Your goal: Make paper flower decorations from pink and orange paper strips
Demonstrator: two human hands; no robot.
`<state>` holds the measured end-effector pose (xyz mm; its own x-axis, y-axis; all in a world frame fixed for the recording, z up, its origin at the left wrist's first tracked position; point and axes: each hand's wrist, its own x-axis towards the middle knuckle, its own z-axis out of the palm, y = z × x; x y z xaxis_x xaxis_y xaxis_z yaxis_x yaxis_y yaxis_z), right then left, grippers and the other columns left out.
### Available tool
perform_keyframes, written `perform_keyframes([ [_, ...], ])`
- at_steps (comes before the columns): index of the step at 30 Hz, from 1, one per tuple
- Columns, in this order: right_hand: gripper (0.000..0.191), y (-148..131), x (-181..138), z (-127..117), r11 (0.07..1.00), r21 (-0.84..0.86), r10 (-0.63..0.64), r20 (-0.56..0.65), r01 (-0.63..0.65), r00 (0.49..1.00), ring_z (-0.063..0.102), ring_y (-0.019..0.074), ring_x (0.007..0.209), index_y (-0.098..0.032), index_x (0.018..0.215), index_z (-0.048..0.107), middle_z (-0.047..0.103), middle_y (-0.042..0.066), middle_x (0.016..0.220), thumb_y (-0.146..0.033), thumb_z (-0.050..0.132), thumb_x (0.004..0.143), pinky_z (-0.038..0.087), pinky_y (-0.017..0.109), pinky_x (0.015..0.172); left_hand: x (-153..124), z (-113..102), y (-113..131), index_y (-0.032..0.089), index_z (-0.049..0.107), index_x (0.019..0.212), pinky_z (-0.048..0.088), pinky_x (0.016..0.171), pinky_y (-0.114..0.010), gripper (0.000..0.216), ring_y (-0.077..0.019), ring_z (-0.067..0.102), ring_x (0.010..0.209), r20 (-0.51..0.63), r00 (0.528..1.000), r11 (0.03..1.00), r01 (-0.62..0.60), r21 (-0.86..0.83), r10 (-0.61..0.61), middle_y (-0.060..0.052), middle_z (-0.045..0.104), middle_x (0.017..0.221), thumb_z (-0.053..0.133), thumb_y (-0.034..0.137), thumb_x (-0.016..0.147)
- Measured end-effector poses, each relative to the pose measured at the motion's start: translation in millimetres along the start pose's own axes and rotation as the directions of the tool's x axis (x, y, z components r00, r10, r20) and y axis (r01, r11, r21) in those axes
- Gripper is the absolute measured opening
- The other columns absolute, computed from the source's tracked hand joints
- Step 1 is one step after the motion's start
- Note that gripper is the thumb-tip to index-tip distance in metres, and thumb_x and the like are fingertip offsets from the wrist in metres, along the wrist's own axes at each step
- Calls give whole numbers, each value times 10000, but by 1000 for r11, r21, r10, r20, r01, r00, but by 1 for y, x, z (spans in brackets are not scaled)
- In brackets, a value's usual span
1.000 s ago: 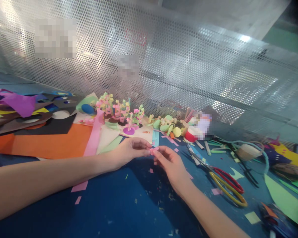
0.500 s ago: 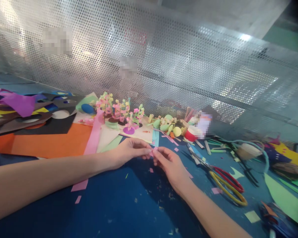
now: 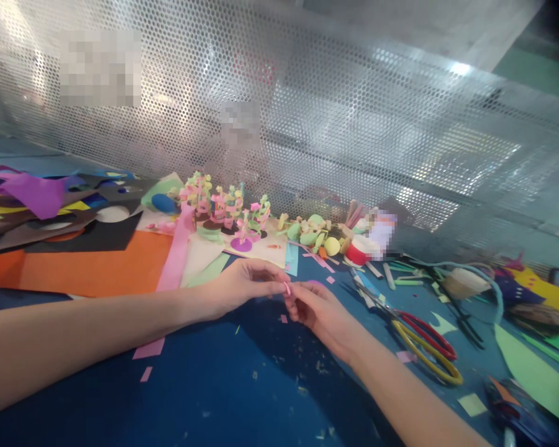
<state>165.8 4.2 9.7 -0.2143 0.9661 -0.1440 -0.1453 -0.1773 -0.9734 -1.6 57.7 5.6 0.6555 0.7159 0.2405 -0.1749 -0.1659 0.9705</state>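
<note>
My left hand (image 3: 246, 284) and my right hand (image 3: 319, 310) meet above the blue table (image 3: 205, 385), fingertips together. Between them they pinch a small pink paper piece (image 3: 287, 288). Both hands are closed in a pinch. Small pink scraps lie on the table just below them. Behind the hands stand little paper flower figures (image 3: 223, 208) in pink, green and yellow.
Sheets of orange (image 3: 84, 267), black and purple paper lie at the left, with a pink strip (image 3: 177, 254). Scissors with red and yellow handles (image 3: 423, 344) lie right of my right hand. Green paper, cords and a red tape roll (image 3: 356, 251) clutter the right. A perforated metal screen (image 3: 307, 124) stands behind.
My right hand has curled inward and turned a little, and the pink piece now stands more on edge between the fingertips. The arms have barely shifted.
</note>
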Motion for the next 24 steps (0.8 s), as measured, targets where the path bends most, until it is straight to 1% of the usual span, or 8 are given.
perform_keyframes([
  [3,236,0,0,5,999,-33,-8,-20,7,1000,480,71,552,-149,704,610,552,-21,647,-382,642,723,444,237,590,1,0,-1,154,660,834,452,738,-266,170,-126,584,722,2,1000,999,15,-32,-15,-18,649,759,663,272,712],
  [6,225,0,0,8,995,-59,-88,-137,80,987,472,70,537,-185,717,559,524,-54,632,-376,675,691,431,221,544,1,0,-1,154,655,812,440,756,-254,155,-120,581,746,-19,999,998,34,-51,-35,-9,643,772,675,258,698],
  [8,237,2,1,8,988,-83,-146,-177,133,973,452,61,511,-186,684,542,505,-68,592,-358,703,663,408,195,512,1,0,0,152,650,798,429,780,-250,148,-119,580,774,-33,998,998,45,-53,-46,-8,644,788,681,253,694],
  [11,229,2,2,8,984,-68,-171,-172,162,970,505,87,567,-170,703,604,560,-28,615,-389,670,691,434,206,542,1,0,1,141,639,789,425,793,-265,143,-123,584,770,-9,999,997,42,-60,-43,-18,646,780,658,265,720],
  [14,307,2,2,9,985,-22,-170,-158,169,973,561,130,645,-151,761,661,612,25,675,-451,598,740,474,248,588,1,0,2,137,634,777,428,778,-272,150,-124,582,739,-1,999,997,40,-69,-40,-23,647,759,644,279,731],
  [17,286,1,1,9,990,-37,-140,-126,137,982,547,115,602,-151,761,675,623,25,671,-430,634,716,474,249,576,1,-1,1,138,640,759,425,756,-258,147,-122,577,719,-6,998,995,61,-82,-62,-20,643,732,650,279,722],
  [19,241,1,0,8,993,-38,-120,-136,116,983,539,101,592,-162,753,677,629,15,676,-395,668,692,466,235,578,2,-2,0,134,647,738,423,752,-260,148,-128,572,721,0,997,991,83,-106,-83,-28,641,729,624,281,743],
  [24,189,2,0,6,992,2,-122,-131,124,984,516,73,576,-165,716,677,621,-5,659,-353,675,698,435,200,575,2,-4,0,126,658,721,420,756,-270,197,-137,559,739,4,993,975,116,-190,-117,-48,641,755,564,285,789],
])
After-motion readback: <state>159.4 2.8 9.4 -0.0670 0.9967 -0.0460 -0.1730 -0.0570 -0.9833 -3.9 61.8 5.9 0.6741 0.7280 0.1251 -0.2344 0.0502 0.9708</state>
